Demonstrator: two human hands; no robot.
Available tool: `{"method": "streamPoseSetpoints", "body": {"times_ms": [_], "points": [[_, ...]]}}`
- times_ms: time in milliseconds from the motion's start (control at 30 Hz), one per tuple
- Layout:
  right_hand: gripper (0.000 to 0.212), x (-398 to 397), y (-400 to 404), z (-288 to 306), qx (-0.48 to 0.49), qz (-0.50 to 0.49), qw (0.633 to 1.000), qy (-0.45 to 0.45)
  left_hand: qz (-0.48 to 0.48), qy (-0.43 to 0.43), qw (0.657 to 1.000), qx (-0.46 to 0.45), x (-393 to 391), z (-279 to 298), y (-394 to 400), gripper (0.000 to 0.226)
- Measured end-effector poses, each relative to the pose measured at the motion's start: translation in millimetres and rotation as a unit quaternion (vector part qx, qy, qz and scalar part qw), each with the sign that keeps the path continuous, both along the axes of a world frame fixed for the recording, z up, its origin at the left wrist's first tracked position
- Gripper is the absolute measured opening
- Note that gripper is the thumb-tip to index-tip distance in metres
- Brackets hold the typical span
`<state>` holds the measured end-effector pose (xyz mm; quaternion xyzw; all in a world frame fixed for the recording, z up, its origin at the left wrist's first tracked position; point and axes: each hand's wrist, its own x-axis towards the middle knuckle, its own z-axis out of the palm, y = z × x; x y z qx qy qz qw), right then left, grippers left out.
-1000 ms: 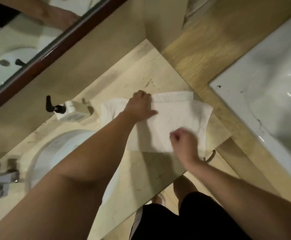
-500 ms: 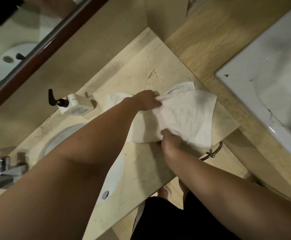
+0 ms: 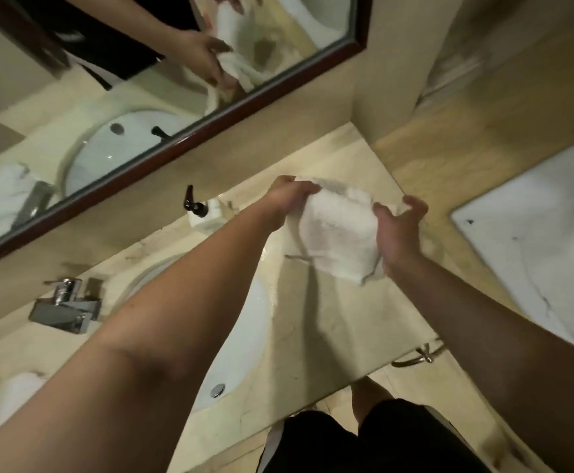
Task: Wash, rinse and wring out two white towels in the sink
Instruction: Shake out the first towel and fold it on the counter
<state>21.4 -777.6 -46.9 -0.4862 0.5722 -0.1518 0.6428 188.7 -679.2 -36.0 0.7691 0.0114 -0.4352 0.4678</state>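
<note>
Marble vanity counter (image 3: 353, 322), sink (image 3: 244, 329) my landmark. I see white towel (image 3: 338, 233) bunched, lifted right of sink, left hand (image 3: 292, 196) and right hand (image 3: 396, 233) clamped on opposite ends; sink lies leftward, left hand nearer.

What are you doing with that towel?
A person holds a white towel bunched between both hands, the left hand at its far end and the right hand at its near end. It is lifted above the counter, to the right of the sink, not in it. The tap shows no water running. A soap bottle sits by the wall.
</note>
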Motion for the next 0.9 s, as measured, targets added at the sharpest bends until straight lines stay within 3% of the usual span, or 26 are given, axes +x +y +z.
{"method": "streamPoseSetpoints", "body": {"times_ms": [100,200,333,467,600,667,767,900], "points": [[0.043,31,-24,28,-0.108,0.116,0.987,-0.025,0.077,0.007,0.994,-0.079,11,24,9,0.064],[0.043,56,-42,58,-0.141,0.173,0.973,-0.053,0.115,-0.056,0.985,-0.119,19,42,14,0.071],[0.053,62,-40,65,-0.152,0.172,0.970,-0.081,0.176,-0.105,0.965,-0.163,11,43,31,0.080],[0.054,36,-9,0,-0.132,0.183,0.974,-0.009,0.194,-0.048,0.977,-0.074,-20,-12,67,0.088],[0.062,-21,23,-80,-0.040,0.301,0.940,0.152,0.133,0.029,0.990,0.027,-75,-80,112,0.081],[0.068,-44,38,-108,0.003,0.328,0.927,0.181,0.105,0.012,0.993,0.057,-94,-105,127,0.079],[0.067,-49,44,-117,-0.027,0.319,0.930,0.179,0.154,-0.014,0.985,0.072,-99,-111,128,0.076],[0.039,-31,38,-105,-0.071,0.315,0.923,0.212,0.044,-0.141,0.963,0.225,-92,-101,112,0.067]]}}
